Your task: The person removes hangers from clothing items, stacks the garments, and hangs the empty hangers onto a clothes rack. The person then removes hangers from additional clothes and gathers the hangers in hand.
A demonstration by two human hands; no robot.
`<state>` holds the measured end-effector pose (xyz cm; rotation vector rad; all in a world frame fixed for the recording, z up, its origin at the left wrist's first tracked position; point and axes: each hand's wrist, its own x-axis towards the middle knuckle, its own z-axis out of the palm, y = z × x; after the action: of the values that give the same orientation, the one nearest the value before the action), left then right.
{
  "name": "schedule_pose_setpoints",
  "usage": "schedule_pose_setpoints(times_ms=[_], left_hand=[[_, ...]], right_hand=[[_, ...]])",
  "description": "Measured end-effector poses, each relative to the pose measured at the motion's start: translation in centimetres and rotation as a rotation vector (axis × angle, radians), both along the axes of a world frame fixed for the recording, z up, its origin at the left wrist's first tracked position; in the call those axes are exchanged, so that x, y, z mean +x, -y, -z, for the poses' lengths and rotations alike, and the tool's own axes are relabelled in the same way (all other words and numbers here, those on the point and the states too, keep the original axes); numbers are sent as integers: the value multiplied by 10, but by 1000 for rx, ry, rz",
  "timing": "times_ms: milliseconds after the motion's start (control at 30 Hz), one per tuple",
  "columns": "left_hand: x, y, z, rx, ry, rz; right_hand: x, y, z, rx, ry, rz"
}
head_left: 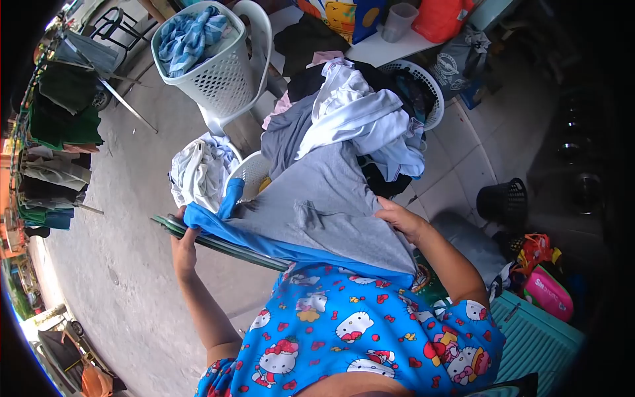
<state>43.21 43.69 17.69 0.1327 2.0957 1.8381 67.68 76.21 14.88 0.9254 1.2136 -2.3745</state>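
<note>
A grey and blue shirt [317,198] is stretched across in front of my body, its blue edge running along the near side. My left hand [184,246] is closed on the blue end at the left. At the right, my right hand [403,220] pinches the grey cloth near its edge. The shirt's far part lies against a heap of clothes, where a white shirt with pale blue parts [357,109] rests on top. Below the blue edge shows a dark green curved rim [248,257]; what it belongs to is mostly covered.
A white laundry basket [215,83] with blue checked cloth stands on a white chair [259,40]. Pale clothes [202,169] fill another container at left. A round basket [433,99] sits behind the heap. A black basket [501,202] stands on the tiles. Clothes hang at far left.
</note>
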Motion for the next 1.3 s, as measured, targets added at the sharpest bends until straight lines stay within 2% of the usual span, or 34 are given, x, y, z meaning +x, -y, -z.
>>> schedule_pose_setpoints(times_ms=[33, 67, 200, 267, 333, 367, 400, 433, 467, 500, 533, 567, 600, 667, 767, 800, 833, 867, 900, 933, 967, 1000, 1067, 1167, 1200, 1267, 1300], left_hand=[[2, 4, -4, -79, 73, 44], [-3, 18, 7, -139, 80, 233], [-5, 20, 36, -458, -105, 473], [-14, 20, 53, -363, -18, 490], [-10, -6, 36, -64, 90, 413], [-12, -16, 35, 24, 118, 420], [-10, -32, 25, -40, 153, 450], [-12, -45, 33, -54, 186, 541], [-14, -59, 50, -109, 219, 629], [-16, -70, 76, -219, 199, 647], [-14, -87, 71, -435, 136, 727], [-19, -97, 91, -420, 166, 778], [-24, -108, 109, -513, 125, 903], [-28, -127, 133, -696, 35, 1156], [-3, -165, 100, -1142, -253, 1342], [-4, -163, 106, -1089, -281, 1305], [-7, -157, 114, -1036, -305, 1261], [-10, -152, 121, -985, -329, 1214], [-11, -150, 109, -1043, -209, 1236], [-17, -140, 120, -891, -131, 1227], [-27, -122, 140, -743, -53, 1214], [-34, -108, 150, -596, 20, 1196], [-36, -98, 133, -490, 156, 1182], [-38, -89, 86, -443, 320, 1186], [-45, -82, 89, -498, 322, 1185], [-50, -64, 91, -391, 409, 1120], [-51, -58, 87, -432, 366, 1115]], right_hand=[[4, 2, -12, -15, 34, 81], [7, 3, -21, -29, 66, 162], [-17, 31, -89, -106, -13, 422], [-33, 55, -82, -58, -135, 445], [-54, 83, -34, -17, -195, 483], [-64, 98, 7, 127, -228, 477], [-73, 118, 50, 319, -218, 437], [-79, 139, 74, 361, -238, 433], [-81, 157, 113, 582, -247, 363], [-82, 163, 105, 671, -188, 262], [-81, 166, 96, 760, -124, 160], [-83, 171, 109, 751, -189, 206], [-84, 174, 112, 786, -223, 192], [-89, 171, 110, 717, -351, 152], [-92, 161, 129, 228, -270, 109], [-89, 155, 135, 114, -261, 87], [-87, 147, 144, 337, -337, 32], [-79, 124, 154, 332, -314, -68], [-73, 102, 152, 555, -455, -56], [-68, 83, 139, 1129, -530, -11], [-65, 61, 123, 1490, -513, -100], [-62, 45, 121, 1686, -600, -215], [-62, 29, 114, 1737, -874, -521], [-73, 35, 105, 2087, -1195, -624], [-79, 40, 108, 2099, -1247, -611], [-99, 52, 116, 2124, -1364, -581], [-111, 59, 117, 2046, -1421, -487]])
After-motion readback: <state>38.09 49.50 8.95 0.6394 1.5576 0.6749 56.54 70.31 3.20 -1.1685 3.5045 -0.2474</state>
